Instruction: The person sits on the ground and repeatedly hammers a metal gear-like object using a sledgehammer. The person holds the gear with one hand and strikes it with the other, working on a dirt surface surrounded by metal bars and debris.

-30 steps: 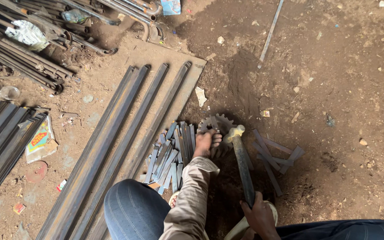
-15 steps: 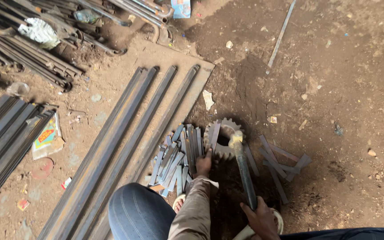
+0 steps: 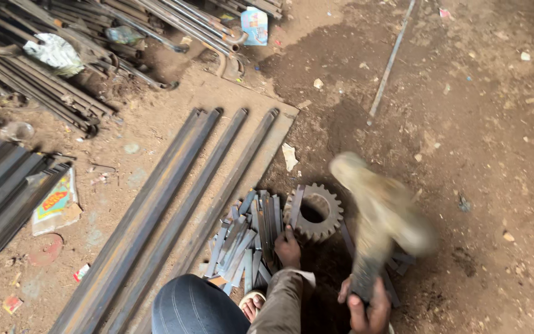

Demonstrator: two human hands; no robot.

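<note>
A rusty toothed gear lies flat on the dirt. A short flat metal strip rests across its left rim, and my left hand pinches the strip's near end. My right hand grips the handle of a hammer, which is lifted above the ground to the right of the gear and blurred by motion. A pile of several short flat strips lies just left of my left hand. My knee in blue trousers is at the bottom edge.
Long steel bars run diagonally on a sheet to the left. More bars and bent rods are heaped at the top left. A thin rod lies on the dirt at top right. A few strips sit under the hammer.
The hammer head has lifted off the gear and now swings, blurred, to the gear's right. My left hand stays on the strip at the gear's left rim.
</note>
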